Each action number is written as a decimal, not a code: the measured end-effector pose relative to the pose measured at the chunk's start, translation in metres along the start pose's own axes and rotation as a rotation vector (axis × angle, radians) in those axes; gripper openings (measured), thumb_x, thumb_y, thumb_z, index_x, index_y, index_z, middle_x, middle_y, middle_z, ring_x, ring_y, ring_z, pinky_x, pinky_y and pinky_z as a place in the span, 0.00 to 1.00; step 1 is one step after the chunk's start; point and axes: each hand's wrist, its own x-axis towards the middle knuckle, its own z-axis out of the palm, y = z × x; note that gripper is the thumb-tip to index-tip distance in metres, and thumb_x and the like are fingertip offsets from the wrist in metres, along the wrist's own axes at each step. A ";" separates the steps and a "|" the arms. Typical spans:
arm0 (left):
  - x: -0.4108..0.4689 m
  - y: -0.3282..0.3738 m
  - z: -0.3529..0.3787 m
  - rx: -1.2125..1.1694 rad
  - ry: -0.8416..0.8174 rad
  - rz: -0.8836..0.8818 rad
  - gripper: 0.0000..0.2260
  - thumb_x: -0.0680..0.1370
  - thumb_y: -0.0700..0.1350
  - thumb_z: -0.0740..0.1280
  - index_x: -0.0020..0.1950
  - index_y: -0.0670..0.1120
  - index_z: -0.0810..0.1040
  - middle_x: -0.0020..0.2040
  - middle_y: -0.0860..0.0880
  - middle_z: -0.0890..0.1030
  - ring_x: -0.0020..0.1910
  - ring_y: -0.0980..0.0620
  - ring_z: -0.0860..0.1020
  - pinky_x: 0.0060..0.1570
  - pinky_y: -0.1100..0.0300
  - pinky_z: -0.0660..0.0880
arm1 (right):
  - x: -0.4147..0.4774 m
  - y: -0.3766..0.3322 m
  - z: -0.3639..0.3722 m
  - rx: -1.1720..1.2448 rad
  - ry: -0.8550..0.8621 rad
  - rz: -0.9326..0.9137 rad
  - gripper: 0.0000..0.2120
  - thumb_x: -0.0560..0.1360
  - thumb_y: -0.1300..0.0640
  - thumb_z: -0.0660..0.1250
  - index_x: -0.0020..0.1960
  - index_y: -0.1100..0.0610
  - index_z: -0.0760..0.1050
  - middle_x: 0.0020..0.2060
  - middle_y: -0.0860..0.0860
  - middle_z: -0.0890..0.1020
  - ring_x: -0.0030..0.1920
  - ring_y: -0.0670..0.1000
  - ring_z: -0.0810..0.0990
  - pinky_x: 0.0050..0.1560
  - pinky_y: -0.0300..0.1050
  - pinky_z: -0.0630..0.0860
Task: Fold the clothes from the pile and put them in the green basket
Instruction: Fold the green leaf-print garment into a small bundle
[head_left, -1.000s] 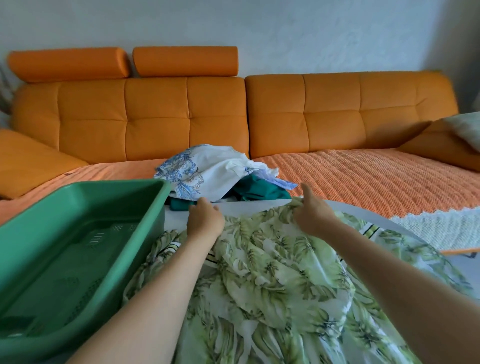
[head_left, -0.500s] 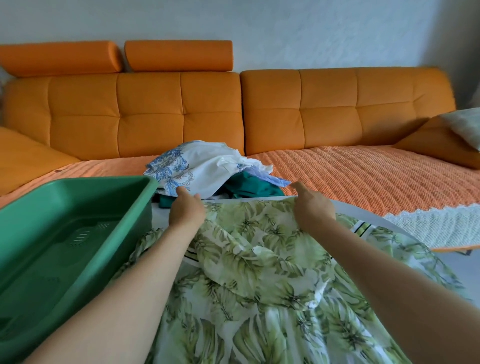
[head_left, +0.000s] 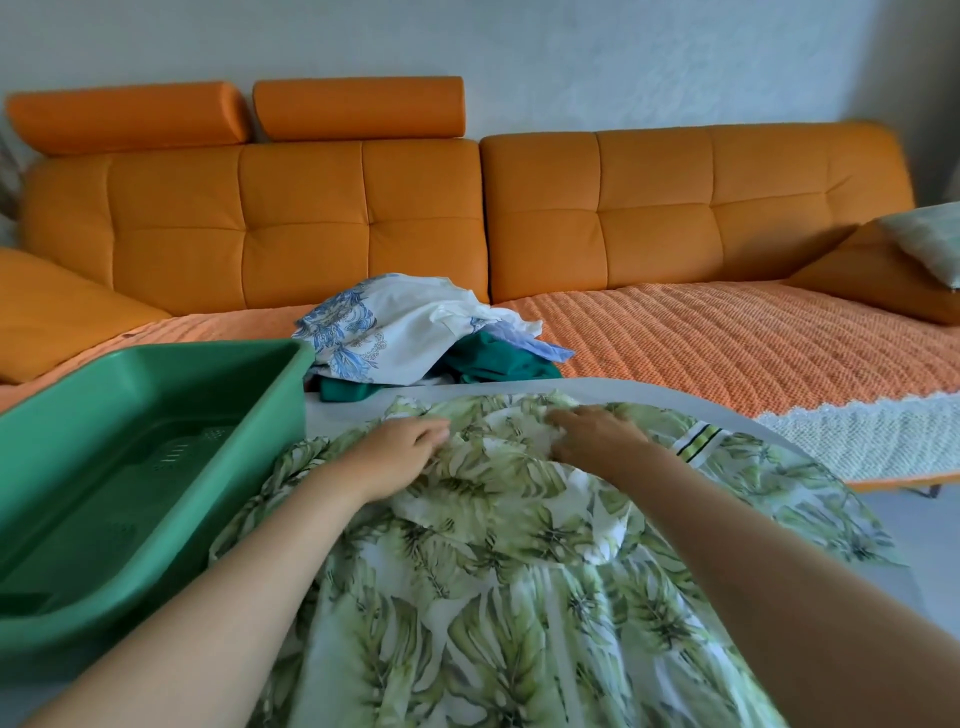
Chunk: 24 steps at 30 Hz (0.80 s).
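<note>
A white garment with a green leaf print (head_left: 493, 571) lies spread over the pale table in front of me. My left hand (head_left: 400, 452) and my right hand (head_left: 597, 436) sit close together on its far part, fingers curled into bunched fabric. The green basket (head_left: 156, 358) stands at the left, touching the garment's edge, with nothing visible inside. Behind the table's far edge lies the pile (head_left: 405, 332): a white piece with blue print on top of dark green and light blue pieces.
The pale table (head_left: 649, 400) curves away at the right. An orange sofa (head_left: 727, 208) with a woven orange throw (head_left: 753, 343) runs behind it. A patterned cushion (head_left: 924, 244) leans at the far right.
Both hands have come down from the garment's lifted far edge and moved toward each other. The fabric now lies lower, bunched between them.
</note>
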 end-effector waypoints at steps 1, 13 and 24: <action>-0.007 0.006 -0.004 -0.017 0.030 0.034 0.19 0.85 0.55 0.52 0.74 0.56 0.70 0.75 0.55 0.69 0.75 0.51 0.65 0.73 0.50 0.61 | -0.006 -0.003 -0.003 0.001 0.074 -0.017 0.26 0.82 0.44 0.56 0.78 0.47 0.60 0.75 0.53 0.67 0.74 0.57 0.65 0.73 0.59 0.62; -0.051 0.044 0.020 -0.027 -0.062 0.100 0.15 0.73 0.46 0.76 0.57 0.55 0.77 0.51 0.57 0.80 0.53 0.51 0.81 0.48 0.58 0.77 | -0.083 -0.048 -0.054 0.246 -0.378 -0.246 0.45 0.63 0.31 0.75 0.75 0.45 0.66 0.72 0.48 0.72 0.72 0.54 0.70 0.73 0.60 0.64; -0.033 0.044 -0.004 0.280 0.913 0.524 0.17 0.62 0.23 0.65 0.35 0.45 0.70 0.32 0.52 0.69 0.33 0.49 0.68 0.25 0.58 0.65 | -0.071 -0.050 -0.033 0.060 1.007 -0.331 0.10 0.70 0.70 0.60 0.34 0.56 0.70 0.28 0.49 0.70 0.21 0.53 0.68 0.17 0.43 0.68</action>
